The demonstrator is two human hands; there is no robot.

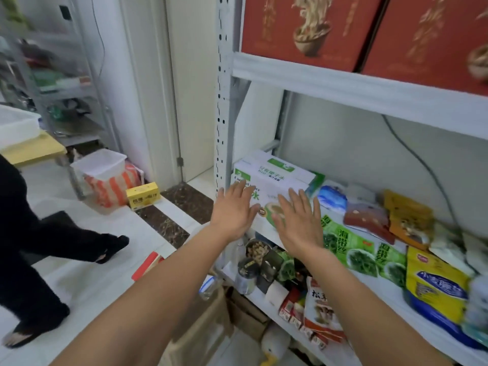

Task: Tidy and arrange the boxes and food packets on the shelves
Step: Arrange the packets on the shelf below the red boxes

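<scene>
Light: bright, even | shadows: soft | edges: blurred, bowed

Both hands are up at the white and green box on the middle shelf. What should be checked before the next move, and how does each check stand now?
1. Hands free: ok. The left hand and right hand are open with straight fingers and hold nothing.
2. Contact with the white and green box: cannot tell. The palms cover its front face.
3. Box position: ok. It stands at the shelf's left end, by the shelf upright.
4. Room to its right: not ok. The blue and white packet and green packets crowd it.
5. Floor to the left: not ok. A person in black is close by.
</scene>
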